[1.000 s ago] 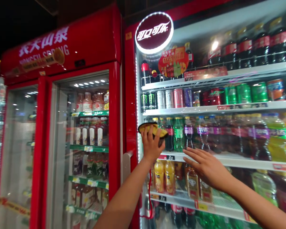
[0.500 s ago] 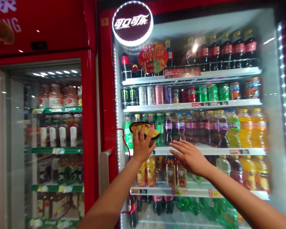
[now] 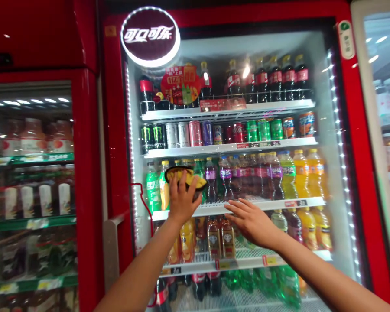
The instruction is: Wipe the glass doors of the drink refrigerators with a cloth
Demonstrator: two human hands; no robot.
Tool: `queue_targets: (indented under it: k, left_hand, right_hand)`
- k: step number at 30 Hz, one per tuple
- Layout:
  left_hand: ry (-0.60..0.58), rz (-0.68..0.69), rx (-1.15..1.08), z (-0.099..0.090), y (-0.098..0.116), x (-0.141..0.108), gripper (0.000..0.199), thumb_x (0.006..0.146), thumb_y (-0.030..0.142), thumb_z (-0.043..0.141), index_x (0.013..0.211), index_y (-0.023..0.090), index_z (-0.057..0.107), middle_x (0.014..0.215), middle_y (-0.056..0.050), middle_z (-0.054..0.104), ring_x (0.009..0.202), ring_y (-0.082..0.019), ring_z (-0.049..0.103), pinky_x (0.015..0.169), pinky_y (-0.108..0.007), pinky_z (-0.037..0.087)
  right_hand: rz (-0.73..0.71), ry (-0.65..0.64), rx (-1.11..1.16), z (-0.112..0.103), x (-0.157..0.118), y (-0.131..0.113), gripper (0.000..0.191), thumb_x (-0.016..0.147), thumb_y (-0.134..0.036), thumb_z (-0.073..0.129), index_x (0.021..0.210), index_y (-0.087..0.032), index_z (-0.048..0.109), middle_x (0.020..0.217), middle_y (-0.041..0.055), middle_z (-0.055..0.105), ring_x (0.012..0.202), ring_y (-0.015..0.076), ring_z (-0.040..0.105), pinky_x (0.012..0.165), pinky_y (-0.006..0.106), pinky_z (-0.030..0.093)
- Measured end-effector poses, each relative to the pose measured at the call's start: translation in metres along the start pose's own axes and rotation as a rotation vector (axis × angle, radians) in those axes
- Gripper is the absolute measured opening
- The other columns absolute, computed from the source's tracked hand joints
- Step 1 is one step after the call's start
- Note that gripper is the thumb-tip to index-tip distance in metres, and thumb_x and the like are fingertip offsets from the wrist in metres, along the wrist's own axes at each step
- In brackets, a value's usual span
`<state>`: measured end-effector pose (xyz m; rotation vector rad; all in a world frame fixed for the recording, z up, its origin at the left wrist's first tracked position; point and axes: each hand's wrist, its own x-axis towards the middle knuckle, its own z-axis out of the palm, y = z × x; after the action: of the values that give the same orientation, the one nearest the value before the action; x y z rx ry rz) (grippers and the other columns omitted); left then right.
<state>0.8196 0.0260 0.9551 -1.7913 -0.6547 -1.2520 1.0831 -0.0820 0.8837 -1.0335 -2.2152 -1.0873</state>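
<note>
My left hand (image 3: 183,200) presses a yellow cloth with a black edge (image 3: 199,182) against the glass door (image 3: 279,41) of a lit drinks fridge. Its fingers spread over the cloth, in front of the shelf of soda bottles. To the right and slightly lower, my right hand (image 3: 255,223) is open with fingers stretched out and nothing in it. It is near or on the glass; whether it touches cannot be told. Behind the glass, between the hands, stand purple-labelled bottles (image 3: 226,173).
A grey door handle (image 3: 111,253) is on the fridge's left side. A round lit sign (image 3: 150,37) is at the top left. Another red fridge (image 3: 87,182) stands at left, and a pale-framed one (image 3: 360,86) at right. Inside are cans (image 3: 195,134) and cola bottles (image 3: 274,77).
The view has swung right, bringing the right-hand fridge into sight. Both hands, the left with the cloth, have shifted right relative to the fridge.
</note>
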Motion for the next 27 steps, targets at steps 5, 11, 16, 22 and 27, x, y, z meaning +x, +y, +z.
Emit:
queue_targets:
  k: [5,11,16,22,27]
  left_hand:
    - [-0.089,0.150,-0.003,-0.016,-0.028,-0.021,0.062,0.082,0.033,0.071,0.141,0.029,0.055,0.152,-0.012,0.045,0.147,-0.039,0.031,0.121,-0.061,0.028]
    - [0.231,-0.442,0.097,0.014,0.020,0.057,0.059,0.090,0.036,0.060,0.145,0.017,0.051,0.159,-0.021,0.029,0.148,-0.045,0.025,0.118,-0.067,0.025]
    - [0.006,0.055,0.030,0.025,0.059,0.031,0.057,0.085,0.034,0.069,0.140,0.027,0.056,0.156,-0.014,0.039,0.148,-0.043,0.026,0.119,-0.065,0.027]
    - [-0.073,0.096,0.052,0.001,0.011,0.026,0.056,0.085,0.035,0.068,0.140,0.029,0.056,0.149,-0.013,0.047,0.145,-0.039,0.036,0.120,-0.062,0.028]
    - [0.177,-0.266,0.084,0.024,0.040,0.086,0.055,0.089,0.036,0.063,0.141,0.018,0.055,0.156,-0.019,0.036,0.149,-0.044,0.025,0.119,-0.066,0.025]
  right_hand:
    - [0.022,0.009,0.003,-0.001,-0.024,0.022,0.047,0.088,-0.010,0.054,0.133,-0.019,0.064,0.149,0.0105,0.055,0.137,0.0280,0.051,0.113,0.055,0.043]
    - [0.053,0.028,0.011,-0.005,-0.042,0.048,0.050,0.087,-0.009,0.054,0.136,-0.018,0.061,0.151,0.0109,0.051,0.141,0.0264,0.047,0.115,0.053,0.040]
    - [0.058,0.021,0.023,-0.004,-0.060,0.055,0.049,0.088,-0.010,0.054,0.136,-0.019,0.062,0.152,0.0109,0.051,0.142,0.0270,0.045,0.116,0.053,0.039]
    - [0.017,0.004,0.022,-0.007,-0.073,0.064,0.047,0.090,-0.012,0.053,0.136,-0.019,0.062,0.150,0.0098,0.054,0.139,0.0267,0.050,0.114,0.050,0.043]
    - [0.023,0.046,0.005,-0.008,-0.066,0.064,0.048,0.088,-0.011,0.053,0.135,-0.019,0.062,0.147,0.0091,0.057,0.136,0.0264,0.052,0.112,0.050,0.044]
